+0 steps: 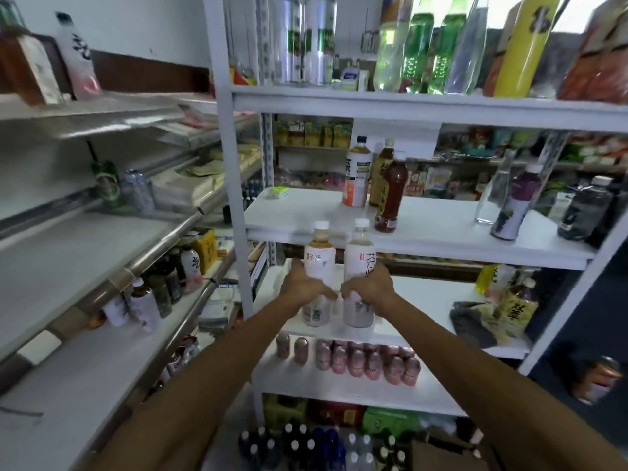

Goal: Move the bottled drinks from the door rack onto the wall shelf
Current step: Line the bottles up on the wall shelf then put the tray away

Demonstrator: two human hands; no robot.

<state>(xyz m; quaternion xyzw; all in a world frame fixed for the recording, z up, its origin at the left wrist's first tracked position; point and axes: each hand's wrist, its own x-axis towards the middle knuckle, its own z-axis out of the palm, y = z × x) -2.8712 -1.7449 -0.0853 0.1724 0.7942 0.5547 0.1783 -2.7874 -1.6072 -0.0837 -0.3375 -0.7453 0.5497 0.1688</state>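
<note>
Head cam, single view. L hand (304, 287) wraps round the lower body of a white-capped bottle w/ amber-tinted drink (318, 263), fingers curled on it below the white label. R hand (370, 287) does the same on a second white-capped bottle, pale pinkish drink (361, 263), thumb across the label. Both bottles upright, side by side, nearly touching, the hands close together between them. I see both held at the front edge of a white shelf board (431, 294) in the white shelf unit. Bottoms sit level w/ that edge, but I can't tell if they rest on the board or hang just above it. Next board up (441, 226) carries a dark red bottle (390, 198) near its front, two tea bottles just behind it, and a purple-label bottle (515, 205) further R. Board below holds a row of small pink bottles (356, 362), packed close. Grey wall shelving (85, 253) runs along the L side, a few bottles on its lower tiers. Frame edges blurred, so labels there are unreadable.
</note>
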